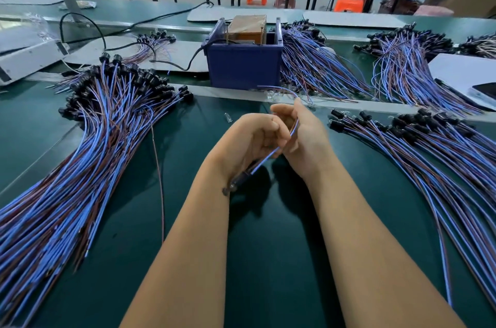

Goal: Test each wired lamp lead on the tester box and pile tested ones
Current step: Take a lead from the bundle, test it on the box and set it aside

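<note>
Both hands meet above the dark green table mat point(268, 260), sharing one thin blue-and-brown wired lamp lead point(279, 149). The left hand point(249, 139) has its fingers curled round the lead's lower stretch, and the lead's black socket end point(234, 185) pokes out below that wrist, blurred. The right hand point(300, 137) pinches the upper stretch between thumb and curled fingers, so the wire runs slantwise from one grip to the other. Beyond the hands stands the blue plastic tester box point(244, 67) with a brown block inside. A large fanned heap of blue-and-brown leads with black caps point(88, 145) lies to the left, and a second, thinner spread of the same leads point(429, 156) lies to the right
</note>
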`<state>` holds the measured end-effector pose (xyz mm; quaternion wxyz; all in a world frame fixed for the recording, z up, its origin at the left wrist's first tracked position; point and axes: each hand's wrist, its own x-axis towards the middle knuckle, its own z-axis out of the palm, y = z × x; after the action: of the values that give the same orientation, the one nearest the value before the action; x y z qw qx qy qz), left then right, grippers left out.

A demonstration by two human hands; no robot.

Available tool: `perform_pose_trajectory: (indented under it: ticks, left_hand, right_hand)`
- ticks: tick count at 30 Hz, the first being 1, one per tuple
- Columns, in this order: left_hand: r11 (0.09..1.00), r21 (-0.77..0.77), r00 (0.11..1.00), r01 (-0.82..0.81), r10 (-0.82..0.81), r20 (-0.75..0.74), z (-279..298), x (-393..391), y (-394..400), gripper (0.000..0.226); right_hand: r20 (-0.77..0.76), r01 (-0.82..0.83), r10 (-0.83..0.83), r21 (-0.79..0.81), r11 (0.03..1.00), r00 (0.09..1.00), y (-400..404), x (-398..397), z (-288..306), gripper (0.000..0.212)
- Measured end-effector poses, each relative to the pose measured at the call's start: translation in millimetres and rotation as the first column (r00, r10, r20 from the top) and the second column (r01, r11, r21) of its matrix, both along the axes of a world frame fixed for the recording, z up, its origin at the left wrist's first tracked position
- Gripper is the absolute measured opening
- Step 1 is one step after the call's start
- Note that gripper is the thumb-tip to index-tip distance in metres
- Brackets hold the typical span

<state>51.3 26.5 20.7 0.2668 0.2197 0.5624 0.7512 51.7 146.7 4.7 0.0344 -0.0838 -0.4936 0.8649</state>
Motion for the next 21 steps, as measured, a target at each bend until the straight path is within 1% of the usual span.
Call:
perform_pose_trajectory:
  ticks: [2, 3, 4, 5, 6, 8, 9, 10, 11, 12, 14, 16, 18, 21]
  left_hand:
    - [0.993, -0.114, 1.0, -0.019, 0.021, 0.014, -3, -3, -9, 0.033]
    - [0.983, -0.169, 0.998, -0.066, 0.068, 0.006, -5, -6, -13, 0.037]
    - [0.964, -0.218, 0.988, -0.152, 0.153, -0.012, -7, -8, -15, 0.041]
    - [0.927, -0.256, 0.961, -0.273, 0.275, -0.031, -8, -11, -15, 0.042]
    - [0.867, -0.28, 0.907, -0.412, 0.418, -0.039, -10, -14, -15, 0.039]
    - [0.708, -0.293, 0.745, -0.643, 0.666, -0.026, -13, -22, -14, 0.028]
    - [0.649, -0.291, 0.682, -0.703, 0.732, -0.015, -13, -26, -15, 0.024]
    - [0.624, -0.283, 0.652, -0.728, 0.759, -0.004, -14, -28, -15, 0.022]
    - [0.629, -0.275, 0.654, -0.727, 0.756, 0.001, -14, -28, -15, 0.022]
    - [0.652, -0.27, 0.68, -0.708, 0.733, -0.014, -14, -27, -14, 0.025]
    - [0.715, -0.257, 0.751, -0.65, 0.656, -0.075, -13, -21, -8, 0.032]
    - [0.769, -0.198, 0.793, -0.608, 0.601, -0.103, -11, -14, 0, 0.035]
    - [0.788, -0.129, 0.799, -0.602, 0.594, -0.097, -10, -11, 4, 0.03]
    - [0.79, -0.099, 0.796, -0.605, 0.601, -0.07, -11, -11, 5, 0.022]
  right_hand:
    - [-0.01, 0.108, -0.108, 0.007, 0.994, 0.994, 2, -1, -1, 0.046]
    - [-0.021, 0.144, -0.144, 0.004, 0.99, 0.989, 3, -1, -2, 0.043]
    - [-0.034, 0.16, -0.16, 0.0, 0.987, 0.987, 4, -1, -1, 0.041]
    - [-0.046, 0.16, -0.159, 0.012, 0.987, 0.986, 4, -1, -1, 0.04]
    - [-0.054, 0.151, -0.148, 0.051, 0.987, 0.987, 4, 0, -1, 0.039]
    - [-0.058, 0.124, -0.115, 0.184, 0.975, 0.992, 2, 2, 0, 0.038]
    - [-0.066, 0.105, -0.091, 0.25, 0.963, 0.994, 0, 3, 0, 0.038]
    - [-0.078, 0.082, -0.061, 0.303, 0.949, 0.995, -3, 5, 1, 0.037]
    - [-0.096, 0.058, -0.025, 0.351, 0.935, 0.995, -6, 6, 1, 0.035]
    - [-0.118, 0.039, 0.01, 0.405, 0.914, 0.993, -9, 8, 1, 0.033]
    - [-0.151, 0.023, 0.068, 0.535, 0.844, 0.986, -14, 10, 2, 0.033]
    - [-0.14, 0.013, 0.099, 0.639, 0.769, 0.985, -18, 11, 2, 0.036]
    - [-0.108, -0.004, 0.104, 0.674, 0.739, 0.989, -20, 12, 2, 0.038]
    - [-0.105, 0.008, 0.08, 0.656, 0.754, 0.991, -21, 12, 1, 0.039]
